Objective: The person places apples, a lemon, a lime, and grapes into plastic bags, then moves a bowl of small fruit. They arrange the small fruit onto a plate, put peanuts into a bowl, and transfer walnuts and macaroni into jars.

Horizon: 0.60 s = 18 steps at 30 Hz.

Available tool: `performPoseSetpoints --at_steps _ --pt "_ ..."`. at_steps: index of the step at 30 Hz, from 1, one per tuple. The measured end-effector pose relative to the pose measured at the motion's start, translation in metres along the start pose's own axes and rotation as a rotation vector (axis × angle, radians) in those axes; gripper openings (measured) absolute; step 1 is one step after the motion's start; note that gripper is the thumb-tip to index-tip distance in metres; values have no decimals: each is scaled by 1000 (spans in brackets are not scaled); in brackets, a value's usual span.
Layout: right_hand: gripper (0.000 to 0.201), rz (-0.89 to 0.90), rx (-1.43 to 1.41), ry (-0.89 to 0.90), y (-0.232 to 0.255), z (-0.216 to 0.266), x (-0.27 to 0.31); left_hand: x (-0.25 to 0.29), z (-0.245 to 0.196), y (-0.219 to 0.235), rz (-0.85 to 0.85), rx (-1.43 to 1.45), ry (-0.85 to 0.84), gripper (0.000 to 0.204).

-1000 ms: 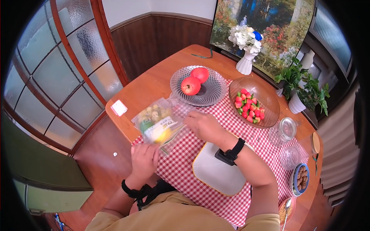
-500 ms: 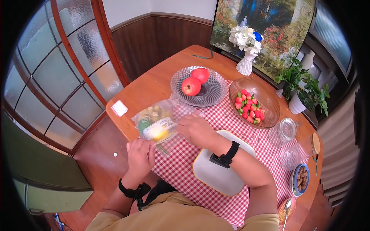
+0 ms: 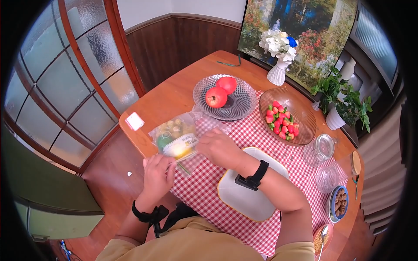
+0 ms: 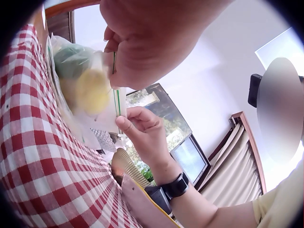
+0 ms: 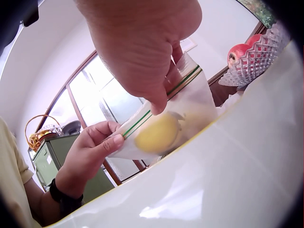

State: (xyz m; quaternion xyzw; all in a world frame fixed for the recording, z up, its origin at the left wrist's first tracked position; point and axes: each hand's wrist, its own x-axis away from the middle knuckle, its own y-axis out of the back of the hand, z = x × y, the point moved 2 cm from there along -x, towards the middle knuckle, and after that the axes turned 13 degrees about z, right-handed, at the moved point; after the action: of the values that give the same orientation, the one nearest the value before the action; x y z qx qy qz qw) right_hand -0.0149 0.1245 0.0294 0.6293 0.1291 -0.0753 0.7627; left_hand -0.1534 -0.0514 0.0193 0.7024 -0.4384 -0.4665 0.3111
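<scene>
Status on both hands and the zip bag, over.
Left hand, right hand: both pinching zip bag along its green-striped edge. Yellow fruit inside. No obstruction visible.

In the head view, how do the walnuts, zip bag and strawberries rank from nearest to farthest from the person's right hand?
1. Zip bag: pinched by the right hand, to its left.
2. Strawberries: up and to the right of that hand.
3. Walnuts: farther right and lower in the picture.

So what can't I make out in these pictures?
Head view: the small print on the label of the bag, too small to read.
Left wrist view: the surface of the yellow thing, blurred.
Right wrist view: part of the green seal, hidden behind the right hand.
</scene>
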Motion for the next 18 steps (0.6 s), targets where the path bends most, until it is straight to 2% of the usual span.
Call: performPoseSetpoints --at_steps 4,10,12,14,18 --pt "8 -1 9 -17 0 3 -3 -6 -11 5 14 -46 0 16" --pt "11 2 -29 23 0 6 -6 -17 -18 -8 -32 -74 -94 19" --pt "12 22 -21 18 -1 5 -4 -19 -15 -13 25 -104 -68 14" --pt "14 -76 -89 17 0 1 2 -20 -16 -13 24 -106 -73 12" --pt "11 -35 -29 -76 1 -10 13 -20 -16 -13 22 -86 -75 8"
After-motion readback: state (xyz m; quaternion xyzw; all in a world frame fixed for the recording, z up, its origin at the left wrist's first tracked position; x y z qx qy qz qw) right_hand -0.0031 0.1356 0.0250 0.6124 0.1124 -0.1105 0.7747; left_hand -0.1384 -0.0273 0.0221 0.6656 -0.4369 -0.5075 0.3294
